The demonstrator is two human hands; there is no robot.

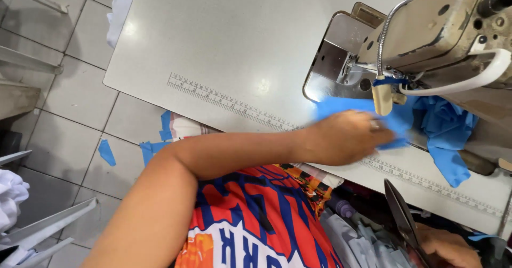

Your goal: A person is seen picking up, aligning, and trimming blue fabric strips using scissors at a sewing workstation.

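Left hand (pixel 346 137) pressing flat on blue fabric (pixel 397 121) lying on the surface (pixel 224 44) beside the sewing machine (pixel 426 33); right hand (pixel 445 246) gripping dark scissors (pixel 402 220) low at the surface's near edge, blades pointing up.

Pale grey sewing table (pixel 213 38) carrying an industrial sewing machine (pixel 426 38) at its right, blue fabric (pixel 445 124) lying bunched under the machine head, a printed ruler strip (pixel 229 102) running along the front edge
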